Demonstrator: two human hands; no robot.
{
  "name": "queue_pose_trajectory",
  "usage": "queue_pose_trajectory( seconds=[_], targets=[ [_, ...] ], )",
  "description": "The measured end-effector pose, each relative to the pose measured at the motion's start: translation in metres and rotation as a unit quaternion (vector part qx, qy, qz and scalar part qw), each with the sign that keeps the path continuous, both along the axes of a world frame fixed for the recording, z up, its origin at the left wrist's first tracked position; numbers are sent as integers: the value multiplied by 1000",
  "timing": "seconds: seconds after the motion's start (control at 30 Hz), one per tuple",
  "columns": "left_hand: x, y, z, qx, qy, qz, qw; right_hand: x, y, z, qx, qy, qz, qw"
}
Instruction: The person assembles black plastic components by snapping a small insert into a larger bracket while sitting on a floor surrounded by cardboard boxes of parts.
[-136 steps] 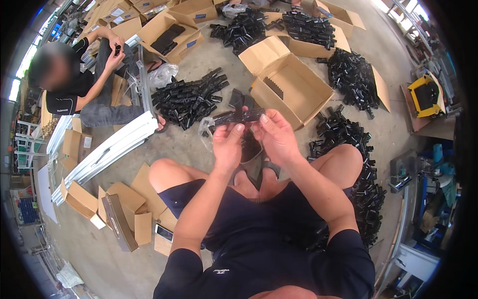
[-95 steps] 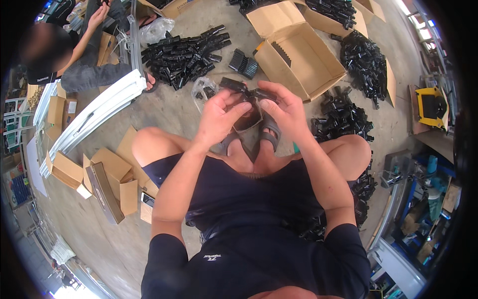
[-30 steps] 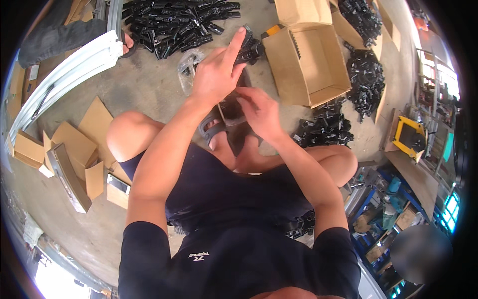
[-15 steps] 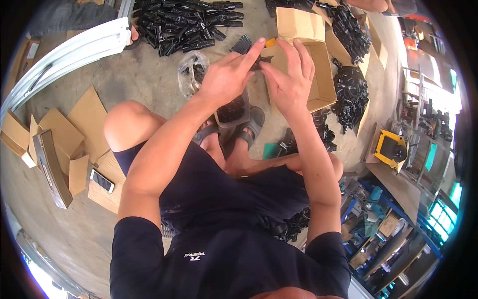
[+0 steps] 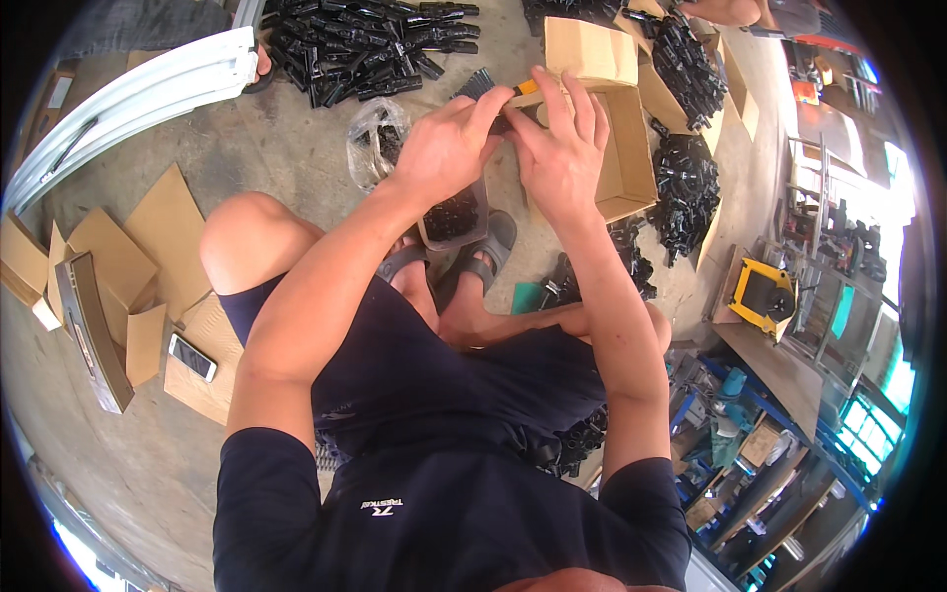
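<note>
My left hand (image 5: pixel 444 146) and my right hand (image 5: pixel 562 163) meet above the floor, fingers pinched round a small dark part (image 5: pixel 509 122). My fingers hide most of it, so its exact kind does not show. Just beyond my left fingers is a black ridged piece (image 5: pixel 477 83). A slim orange piece (image 5: pixel 526 88) shows by the fingertips; I cannot tell whether it is held. Below my hands, a clear plastic tub (image 5: pixel 480 225) of small black parts stands by my sandalled feet, beside a clear plastic bag (image 5: pixel 365 148) with dark pieces in it.
An open cardboard box (image 5: pixel 631 163) stands right of my hands. Heaps of black parts (image 5: pixel 370 47) lie at the far side and right. White curved-looking rails (image 5: pixel 138 104) extend at far left. A phone (image 5: pixel 192 357) rests on cardboard. Another person's hand (image 5: pixel 263 62) shows by the rails.
My hands have come closer together, and my right fingers have closed in over the dark part. The whole view has shifted slightly.
</note>
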State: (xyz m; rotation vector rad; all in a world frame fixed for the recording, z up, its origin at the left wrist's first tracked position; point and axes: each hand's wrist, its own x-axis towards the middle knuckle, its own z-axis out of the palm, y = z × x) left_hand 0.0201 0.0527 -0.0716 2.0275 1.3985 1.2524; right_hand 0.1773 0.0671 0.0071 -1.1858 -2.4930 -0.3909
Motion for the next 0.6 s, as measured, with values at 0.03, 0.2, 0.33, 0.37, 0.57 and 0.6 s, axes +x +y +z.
queue_pose_trajectory(
  seconds=[0.03,0.2,0.33,0.37,0.57,0.6],
  targets=[
    [-1,0,0,2,-6,-1,1000,0,-2,1,1,13,-5,1000],
    [0,-1,4,-5,9,-12,1000,11,-7,6,9,85,5,996],
    [1,0,2,-7,3,-5,1000,4,-1,7,21,35,20,999],
    [2,0,2,-10,1,-3,1000,3,2,5,22,20,19,999],
    [2,-1,2,-2,4,-13,1000,3,7,-2,9,1,31,999],
    [1,-2,1,-1,6,-11,1000,3,7,-3,9,-9,30,999]
  ],
)
